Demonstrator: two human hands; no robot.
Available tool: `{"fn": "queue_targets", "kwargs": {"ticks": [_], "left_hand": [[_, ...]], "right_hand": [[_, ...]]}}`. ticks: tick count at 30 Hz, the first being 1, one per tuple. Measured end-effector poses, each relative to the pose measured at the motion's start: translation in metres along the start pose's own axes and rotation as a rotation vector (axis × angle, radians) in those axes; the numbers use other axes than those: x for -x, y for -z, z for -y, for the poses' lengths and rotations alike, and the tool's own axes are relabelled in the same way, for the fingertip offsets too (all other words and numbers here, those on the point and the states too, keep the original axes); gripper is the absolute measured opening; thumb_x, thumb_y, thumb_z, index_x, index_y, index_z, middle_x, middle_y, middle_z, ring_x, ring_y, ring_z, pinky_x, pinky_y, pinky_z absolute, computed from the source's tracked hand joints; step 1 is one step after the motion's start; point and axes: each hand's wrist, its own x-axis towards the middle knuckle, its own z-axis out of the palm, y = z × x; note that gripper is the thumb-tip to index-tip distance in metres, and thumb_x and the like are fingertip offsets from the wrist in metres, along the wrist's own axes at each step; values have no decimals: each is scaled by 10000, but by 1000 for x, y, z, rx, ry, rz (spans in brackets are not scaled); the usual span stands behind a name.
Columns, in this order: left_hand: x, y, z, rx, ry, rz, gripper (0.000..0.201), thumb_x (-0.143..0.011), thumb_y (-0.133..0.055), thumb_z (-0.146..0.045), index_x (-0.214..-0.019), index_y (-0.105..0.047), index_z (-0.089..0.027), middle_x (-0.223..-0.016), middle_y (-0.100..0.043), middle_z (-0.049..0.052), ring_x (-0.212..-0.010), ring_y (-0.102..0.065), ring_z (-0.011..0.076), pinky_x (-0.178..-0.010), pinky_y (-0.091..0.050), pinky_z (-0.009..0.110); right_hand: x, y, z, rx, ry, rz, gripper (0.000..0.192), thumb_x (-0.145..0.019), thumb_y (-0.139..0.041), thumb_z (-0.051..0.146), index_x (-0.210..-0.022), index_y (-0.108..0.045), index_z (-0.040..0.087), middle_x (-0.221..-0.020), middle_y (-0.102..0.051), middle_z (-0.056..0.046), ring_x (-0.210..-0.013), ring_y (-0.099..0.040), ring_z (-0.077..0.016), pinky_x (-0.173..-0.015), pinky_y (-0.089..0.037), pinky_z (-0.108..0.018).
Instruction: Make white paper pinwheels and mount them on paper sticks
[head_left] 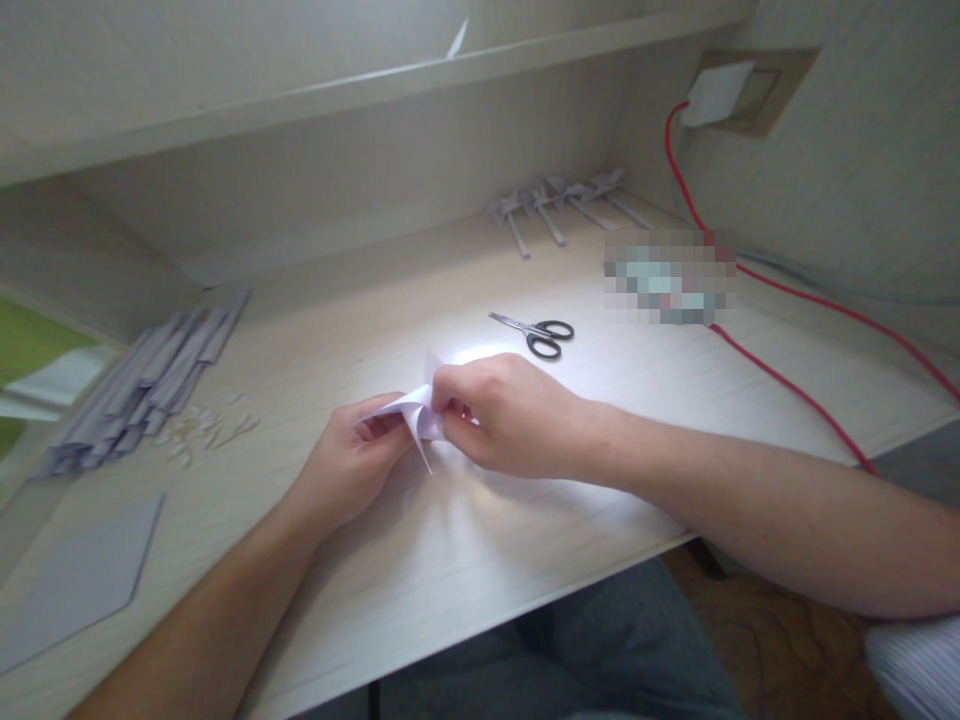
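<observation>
Both my hands hold a small folded piece of white paper (414,413) just above the light wooden desk (465,560). My left hand (352,470) pinches its left flap from below. My right hand (510,415) grips its right side, fingers curled over the fold. A pointed paper tip sticks down between the two hands.
Black-handled scissors (536,333) lie just beyond my right hand. Several rolled paper sticks (142,390) are piled at the left, with small paper scraps (206,430) beside them. A grey paper sheet (82,580) lies front left. Finished paper pinwheels (559,205) rest at the back. A red cable (787,385) crosses the right side.
</observation>
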Motion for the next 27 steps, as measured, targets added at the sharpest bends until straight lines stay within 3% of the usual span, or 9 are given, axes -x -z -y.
{"fn": "queue_targets", "kwargs": {"ticks": [7, 14, 27], "left_hand": [[-4, 2, 3, 183, 90, -4, 212, -812, -727, -385, -783, -799, -188, -732, -722, 54, -756, -639, 238, -725, -508, 327], [-4, -1, 0, 290, 148, -27, 237, -782, -816, -420, -774, -790, -184, -747, -734, 33, -713, -628, 171, -712, -494, 272], [-3, -1, 1, 109, -19, 2, 308, -904, -720, -474, -832, -756, -177, -773, -688, 25, -750, -592, 169, -723, -452, 264]], "right_hand": [[0, -2, -1, -40, -2, -72, 159, -873, -601, 138, -937, -745, 120, -818, -754, -84, -733, -662, -201, -703, -445, -303], [-1, -2, 0, -65, -40, -82, 194, -865, -582, 133, -957, -751, 107, -835, -754, -90, -748, -658, -195, -718, -454, -291], [-3, -3, -10, -239, -54, -160, 189, -854, -591, 87, -915, -764, 131, -804, -764, -45, -725, -659, -152, -713, -461, -253]]}}
